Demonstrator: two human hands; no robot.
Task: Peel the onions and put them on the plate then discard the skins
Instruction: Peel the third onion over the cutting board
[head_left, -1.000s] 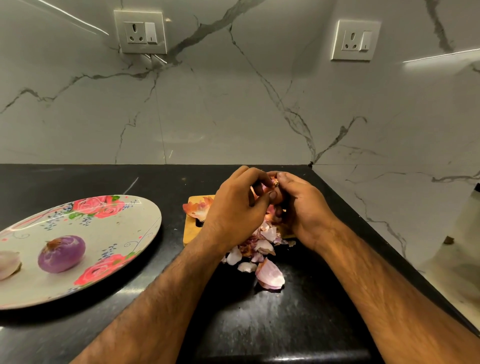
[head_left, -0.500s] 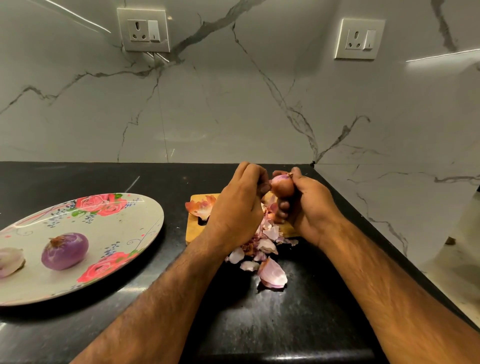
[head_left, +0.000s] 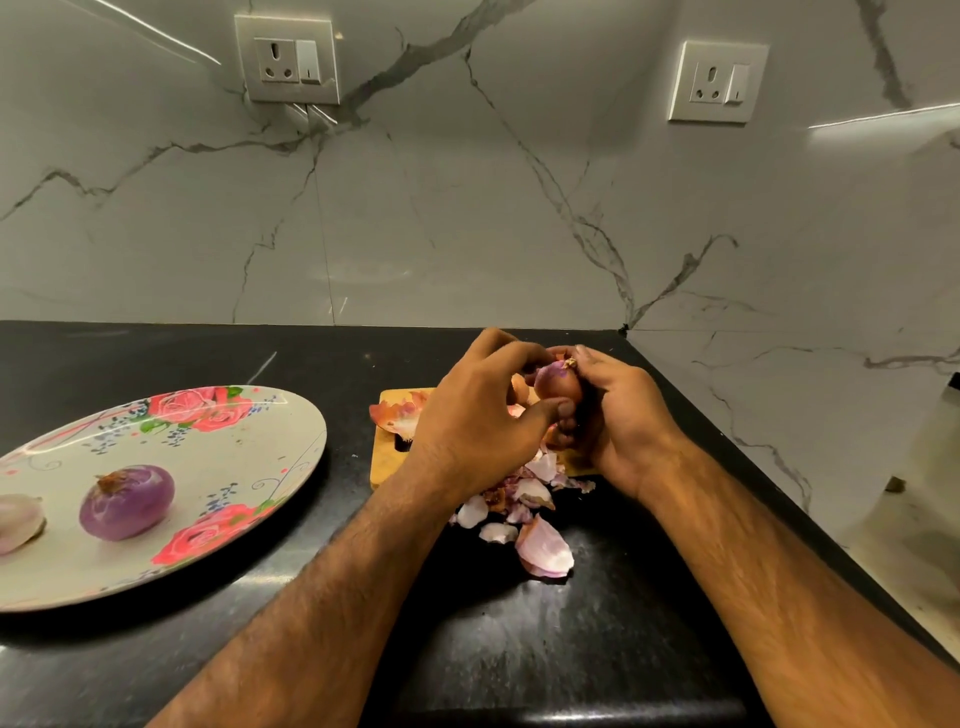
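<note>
Onion (head_left: 558, 385) gripped by left hand (head_left: 475, 423) and right hand (head_left: 621, 415) above heaped skins (head_left: 540, 545).

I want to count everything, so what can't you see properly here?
- Head view: small reddish-brown onion, mostly covered by the left hand and right hand; remaining skin unclear.
- Head view: pale peeled onion on the flowered oval plate, both cut off by the left edge.
- Head view: wooden cutting board, mostly under the hands and purple-white onion skins.
</note>
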